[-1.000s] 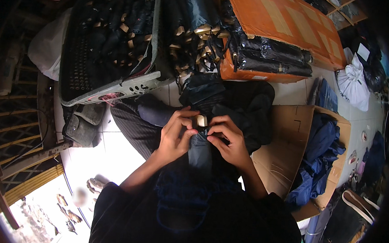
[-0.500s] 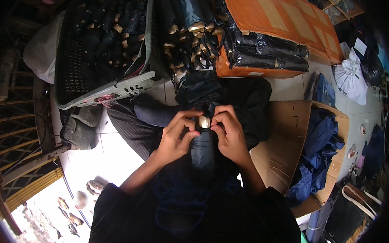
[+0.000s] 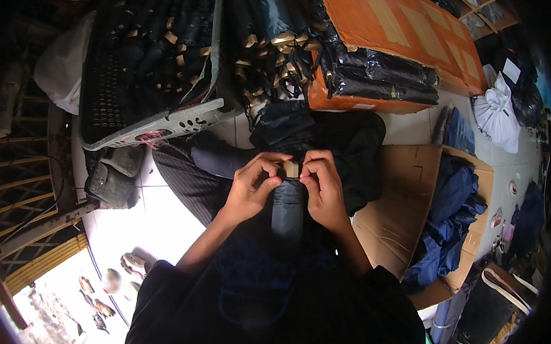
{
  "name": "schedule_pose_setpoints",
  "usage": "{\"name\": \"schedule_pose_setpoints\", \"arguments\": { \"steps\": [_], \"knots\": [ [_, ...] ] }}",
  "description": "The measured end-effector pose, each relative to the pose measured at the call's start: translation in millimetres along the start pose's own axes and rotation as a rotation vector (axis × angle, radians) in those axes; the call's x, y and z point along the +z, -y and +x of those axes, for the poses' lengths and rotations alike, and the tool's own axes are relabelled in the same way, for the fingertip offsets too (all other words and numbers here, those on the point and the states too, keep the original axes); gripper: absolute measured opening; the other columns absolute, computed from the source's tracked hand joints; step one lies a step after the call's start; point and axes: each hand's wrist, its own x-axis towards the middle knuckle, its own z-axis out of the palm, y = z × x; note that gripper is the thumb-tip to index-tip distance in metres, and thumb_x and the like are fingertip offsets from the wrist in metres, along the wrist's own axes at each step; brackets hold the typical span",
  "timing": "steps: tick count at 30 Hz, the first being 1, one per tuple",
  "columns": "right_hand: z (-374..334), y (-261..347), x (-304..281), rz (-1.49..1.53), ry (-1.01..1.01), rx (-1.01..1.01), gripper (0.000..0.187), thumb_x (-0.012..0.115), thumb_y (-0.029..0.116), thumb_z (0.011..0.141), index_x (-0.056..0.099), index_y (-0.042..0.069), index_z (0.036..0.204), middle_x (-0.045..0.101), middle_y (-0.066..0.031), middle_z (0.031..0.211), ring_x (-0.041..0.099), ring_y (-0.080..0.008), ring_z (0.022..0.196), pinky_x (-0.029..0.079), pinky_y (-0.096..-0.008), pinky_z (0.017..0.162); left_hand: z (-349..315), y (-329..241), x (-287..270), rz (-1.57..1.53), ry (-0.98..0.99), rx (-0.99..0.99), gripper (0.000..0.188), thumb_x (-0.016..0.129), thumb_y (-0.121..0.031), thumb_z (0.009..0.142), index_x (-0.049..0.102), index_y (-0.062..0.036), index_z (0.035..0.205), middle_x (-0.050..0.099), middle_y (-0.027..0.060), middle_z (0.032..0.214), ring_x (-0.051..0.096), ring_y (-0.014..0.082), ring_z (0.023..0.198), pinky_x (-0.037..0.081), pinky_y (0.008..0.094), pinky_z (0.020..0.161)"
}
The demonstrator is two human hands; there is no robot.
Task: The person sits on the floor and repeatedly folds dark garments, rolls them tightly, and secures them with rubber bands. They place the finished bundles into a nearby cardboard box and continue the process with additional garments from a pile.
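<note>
A folded dark umbrella (image 3: pixel 287 214) in a fabric sleeve lies against my lap, its gold-coloured end (image 3: pixel 290 169) pointing away from me. On the left side of that end, my left hand (image 3: pixel 253 184) pinches the sleeve's edge between thumb and fingers. My right hand (image 3: pixel 322 186) does the same from the right, fingers curled and thumb close to the gold end. Dark cloth (image 3: pixel 281 123) lies just beyond my hands, over my crossed legs.
At the far left stands a dark plastic basket (image 3: pixel 184 123) full of similar umbrellas. More umbrellas (image 3: pixel 278 21) lie beside it, next to an orange carton (image 3: pixel 349 104) with plastic-wrapped bundles. To my right, an open cardboard box (image 3: pixel 397 198) holds blue fabric (image 3: pixel 450 208). Shoes (image 3: pixel 132 263) sit lower left.
Both hands stay at the gold end, with only slight finger movement. The umbrella has tilted a little, and more of its dark body shows. The view has shifted slightly.
</note>
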Motion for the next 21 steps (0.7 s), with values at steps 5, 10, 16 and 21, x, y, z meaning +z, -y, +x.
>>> {"name": "schedule_pose_setpoints", "arguments": {
  "steps": [5, 10, 16, 21],
  "knots": [
    [-10.3, -0.1, 2.0, -0.030, 0.007, -0.062, 0.020, 0.054, -0.014, 0.078, 0.048, 0.001, 0.091, 0.048, -0.0162, 0.100, 0.052, -0.0326, 0.092, 0.043, -0.0369, 0.084, 5.7, 0.2, -6.0, 0.117, 0.094, 0.079, 0.016, 0.063, -0.010, 0.088, 0.050, -0.0004, 0.084, 0.061, 0.0210, 0.112, 0.060, 0.0291, 0.103, 0.046, 0.0357, 0.089],
    [-8.4, -2.0, 11.8, -0.004, -0.080, -0.007, 0.019, 0.054, -0.013, 0.080, 0.048, 0.000, 0.092, 0.047, -0.0169, 0.102, 0.051, -0.0327, 0.093, 0.043, -0.0366, 0.085, 2.9, -8.7, -1.3, 0.165, 0.010, 0.099, 0.015, 0.062, -0.009, 0.088, 0.050, -0.0003, 0.084, 0.061, 0.0219, 0.111, 0.061, 0.0309, 0.102, 0.048, 0.0362, 0.087],
    [-20.1, -9.6, 25.4, 0.164, -0.175, 0.162, 0.008, 0.051, 0.000, 0.092, 0.046, 0.003, 0.097, 0.047, -0.0128, 0.108, 0.050, -0.0227, 0.101, 0.041, -0.0341, 0.089, -9.7, 7.3, 6.1, -0.010, -0.136, 0.103, 0.016, 0.058, -0.011, 0.093, 0.045, -0.0021, 0.089, 0.058, 0.0222, 0.117, 0.057, 0.0293, 0.111, 0.045, 0.0377, 0.093],
    [-52.6, -24.9, 32.1, 1.100, 0.116, 0.720, 0.060, 0.066, 0.017, 0.088, 0.031, 0.004, 0.135, 0.044, -0.0115, 0.127, 0.048, -0.0189, 0.115, 0.040, -0.0343, 0.097, -9.5, 10.5, 7.0, -0.204, -0.185, 0.237, 0.018, 0.051, -0.017, 0.098, 0.038, -0.0049, 0.096, 0.050, 0.0250, 0.128, 0.046, 0.0356, 0.126, 0.032, 0.0455, 0.107]
  ]
}}
